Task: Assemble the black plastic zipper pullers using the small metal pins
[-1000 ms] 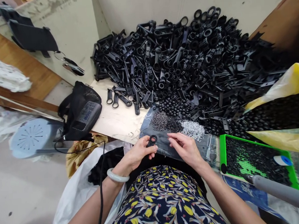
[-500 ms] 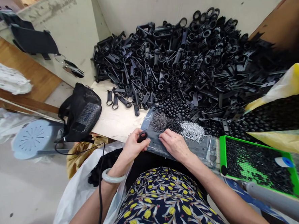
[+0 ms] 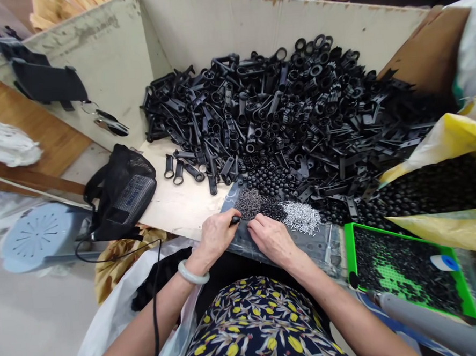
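Observation:
My left hand [image 3: 217,234] is closed on a black plastic ring part [image 3: 235,220], its end showing past the thumb and fingers. Close on its right, my right hand [image 3: 271,238] has its fingertips pinched together over the dark work mat [image 3: 234,245]; whatever they hold is hidden. Just beyond the fingers lie a heap of small brownish metal pieces [image 3: 249,202], some small black pieces [image 3: 267,207] and a pile of silvery pins [image 3: 301,217]. Behind these are black balls [image 3: 271,181].
A large heap of black plastic parts [image 3: 242,108] fills the boxed table's back. At right stand a green tray [image 3: 350,246] of small black pieces and a yellow-white bag [image 3: 433,144] of black balls. A black mesh bag [image 3: 128,193] sits left, above a blue stool [image 3: 35,236].
My left hand has turned and come nearer my right hand, so the ring now shows edge-on. My right hand stays pinched over the mat. The whole view has shifted slightly.

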`<action>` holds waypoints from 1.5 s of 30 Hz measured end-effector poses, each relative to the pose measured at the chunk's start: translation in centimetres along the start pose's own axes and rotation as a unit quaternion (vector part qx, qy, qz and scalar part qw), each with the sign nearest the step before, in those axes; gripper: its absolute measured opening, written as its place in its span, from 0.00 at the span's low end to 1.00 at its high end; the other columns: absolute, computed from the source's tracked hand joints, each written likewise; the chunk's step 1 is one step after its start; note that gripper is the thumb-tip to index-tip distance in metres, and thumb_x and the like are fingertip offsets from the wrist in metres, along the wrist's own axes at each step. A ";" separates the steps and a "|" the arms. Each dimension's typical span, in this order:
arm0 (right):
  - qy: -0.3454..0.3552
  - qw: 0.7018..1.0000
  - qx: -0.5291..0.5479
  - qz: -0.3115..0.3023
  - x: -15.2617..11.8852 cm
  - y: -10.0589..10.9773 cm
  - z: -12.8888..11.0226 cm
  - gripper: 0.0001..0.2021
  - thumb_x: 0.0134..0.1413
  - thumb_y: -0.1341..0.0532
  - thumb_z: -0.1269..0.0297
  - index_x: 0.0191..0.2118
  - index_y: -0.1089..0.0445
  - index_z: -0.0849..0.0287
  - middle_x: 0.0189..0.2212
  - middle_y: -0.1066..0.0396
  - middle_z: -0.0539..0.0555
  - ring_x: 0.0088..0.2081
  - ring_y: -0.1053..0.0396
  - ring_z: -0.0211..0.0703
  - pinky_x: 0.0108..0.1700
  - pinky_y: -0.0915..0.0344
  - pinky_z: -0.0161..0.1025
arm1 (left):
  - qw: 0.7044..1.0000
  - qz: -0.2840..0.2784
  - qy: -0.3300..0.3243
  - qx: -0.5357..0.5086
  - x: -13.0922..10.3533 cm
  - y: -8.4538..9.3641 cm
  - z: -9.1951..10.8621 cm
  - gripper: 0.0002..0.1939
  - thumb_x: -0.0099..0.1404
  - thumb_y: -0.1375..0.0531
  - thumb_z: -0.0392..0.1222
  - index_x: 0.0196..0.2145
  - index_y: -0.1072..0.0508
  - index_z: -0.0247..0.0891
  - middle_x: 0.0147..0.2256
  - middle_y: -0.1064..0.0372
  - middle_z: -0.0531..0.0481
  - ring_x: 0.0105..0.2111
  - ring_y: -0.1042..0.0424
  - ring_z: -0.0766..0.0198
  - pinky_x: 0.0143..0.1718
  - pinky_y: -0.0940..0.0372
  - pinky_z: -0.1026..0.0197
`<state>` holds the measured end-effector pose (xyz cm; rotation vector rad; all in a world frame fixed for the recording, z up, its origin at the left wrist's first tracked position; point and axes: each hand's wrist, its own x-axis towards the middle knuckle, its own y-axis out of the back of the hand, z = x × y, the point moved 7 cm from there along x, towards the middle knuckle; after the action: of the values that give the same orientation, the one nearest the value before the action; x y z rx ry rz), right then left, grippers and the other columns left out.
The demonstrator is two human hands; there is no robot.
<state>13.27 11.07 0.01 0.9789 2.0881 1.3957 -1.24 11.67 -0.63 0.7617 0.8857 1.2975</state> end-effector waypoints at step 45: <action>-0.073 0.857 0.492 0.133 -3.6 1.7 1.9 0.09 0.68 0.38 0.57 0.41 0.22 0.55 0.39 0.31 0.54 0.28 0.27 0.36 0.28 0.24 0.35 | 0.769 -0.079 0.187 -0.607 -5.6 -2.4 3.5 0.19 0.59 0.31 0.54 0.34 0.25 0.34 0.17 0.35 0.56 0.16 0.41 0.72 0.18 0.46 0.69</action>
<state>17.42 9.90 0.76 1.7219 2.6118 0.2040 2.71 5.82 -0.37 -0.6096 0.2262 1.5450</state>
